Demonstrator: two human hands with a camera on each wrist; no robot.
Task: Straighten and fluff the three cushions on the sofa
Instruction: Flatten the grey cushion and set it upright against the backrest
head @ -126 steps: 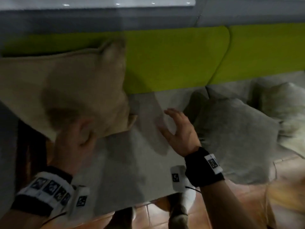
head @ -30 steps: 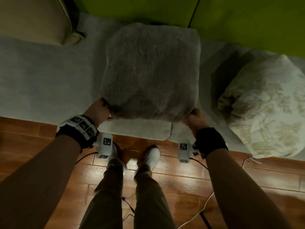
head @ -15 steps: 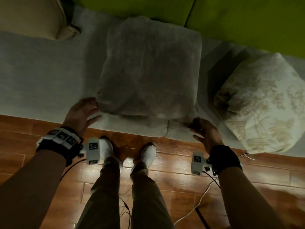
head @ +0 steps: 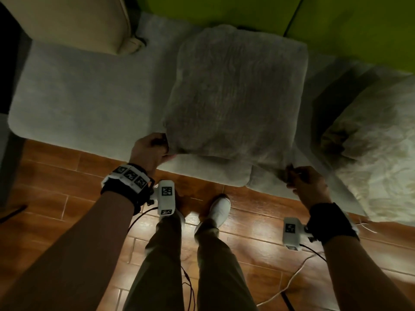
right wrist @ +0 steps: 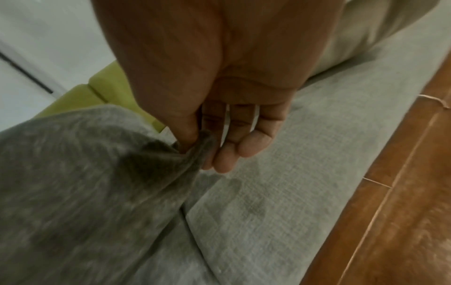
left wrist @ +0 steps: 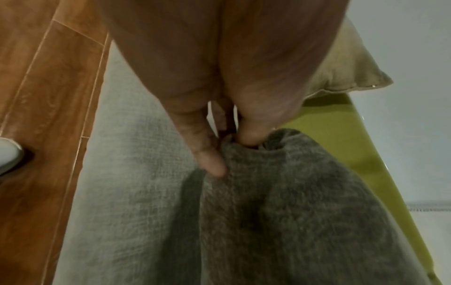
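A grey fuzzy cushion (head: 235, 93) lies on the grey sofa seat (head: 89, 99), its far edge against the green backrest (head: 224, 10). My left hand (head: 155, 151) pinches its near left corner (left wrist: 234, 146) between thumb and fingers. My right hand (head: 301, 180) pinches the near right corner (right wrist: 197, 146), with the fabric stretched toward it. A beige cushion (head: 74, 21) leans at the back left. A cream patterned cushion (head: 377, 149) sits at the right, partly cut off by the frame edge.
The sofa's front edge (head: 202, 173) runs just ahead of my white shoes (head: 219, 209) on the wood floor (head: 45, 194). Cables (head: 289, 286) trail across the floor by my legs. A dark object (head: 9, 63) stands left of the sofa.
Half a second ago both hands lay open beside the grey cushion's near corners. Now each hand pinches a corner, and the right corner is pulled out toward me.
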